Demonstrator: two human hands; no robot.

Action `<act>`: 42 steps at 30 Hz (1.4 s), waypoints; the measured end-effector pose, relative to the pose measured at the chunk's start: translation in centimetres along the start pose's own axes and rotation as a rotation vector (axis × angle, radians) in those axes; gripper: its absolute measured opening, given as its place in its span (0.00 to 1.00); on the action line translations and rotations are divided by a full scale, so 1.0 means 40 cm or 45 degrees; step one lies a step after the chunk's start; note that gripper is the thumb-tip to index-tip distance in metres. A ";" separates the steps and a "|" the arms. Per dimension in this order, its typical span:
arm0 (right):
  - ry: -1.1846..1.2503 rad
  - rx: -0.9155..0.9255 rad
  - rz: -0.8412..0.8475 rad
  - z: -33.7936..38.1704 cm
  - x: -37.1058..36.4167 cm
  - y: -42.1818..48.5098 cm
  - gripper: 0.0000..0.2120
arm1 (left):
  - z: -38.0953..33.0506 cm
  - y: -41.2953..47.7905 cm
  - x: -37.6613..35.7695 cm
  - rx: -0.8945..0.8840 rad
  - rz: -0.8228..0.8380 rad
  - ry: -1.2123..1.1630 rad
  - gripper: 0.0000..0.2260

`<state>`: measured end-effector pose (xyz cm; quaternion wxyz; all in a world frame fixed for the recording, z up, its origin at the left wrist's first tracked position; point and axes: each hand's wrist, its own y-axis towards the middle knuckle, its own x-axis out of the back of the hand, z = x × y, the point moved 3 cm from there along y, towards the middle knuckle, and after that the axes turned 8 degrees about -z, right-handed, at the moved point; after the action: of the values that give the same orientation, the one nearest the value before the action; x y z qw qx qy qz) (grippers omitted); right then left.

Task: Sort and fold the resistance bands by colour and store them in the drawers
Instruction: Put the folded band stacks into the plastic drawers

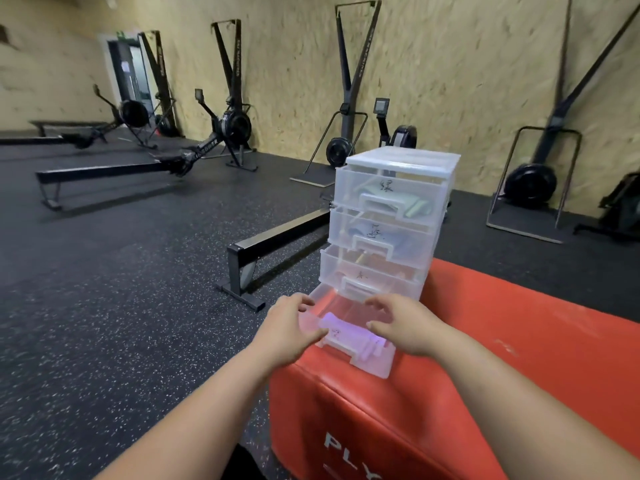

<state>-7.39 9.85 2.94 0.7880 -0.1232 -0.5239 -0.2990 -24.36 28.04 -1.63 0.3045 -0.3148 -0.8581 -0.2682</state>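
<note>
Head view: purple band (341,328) lies left-right along bottom drawer (381,366) front.

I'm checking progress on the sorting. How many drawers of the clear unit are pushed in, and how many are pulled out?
Pushed in: 3, top drawer, second drawer, third drawer
Pulled out: 1, bottom drawer
Total: 4 drawers

A clear four-drawer tower (398,161) stands upright on a red box (519,341), bottom drawer (381,367) pulled out with a folded purple band (346,327) inside. A green band (415,207) lies in the top drawer (353,188), a blue band (398,244) below.
</note>
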 end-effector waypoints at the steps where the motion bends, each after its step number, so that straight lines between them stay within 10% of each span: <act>1: 0.013 -0.004 -0.038 0.005 0.017 -0.016 0.24 | -0.020 0.005 0.028 -0.047 -0.011 0.020 0.28; 14: -0.071 0.010 -0.723 0.028 0.215 0.162 0.15 | -0.253 0.528 0.206 -0.562 -0.145 -0.059 0.27; 23: -0.156 -0.324 -1.205 0.045 0.317 0.265 0.14 | -0.384 0.847 0.205 -0.762 0.121 0.028 0.33; 42: -0.266 -0.603 -1.150 -0.117 0.337 0.396 0.17 | -0.296 0.886 0.114 -0.907 0.030 0.044 0.27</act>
<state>9.30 15.39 14.97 0.4744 -0.0889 -0.5187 -0.7057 1.96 45.37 18.99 0.1932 -0.4065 -0.7017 -0.5523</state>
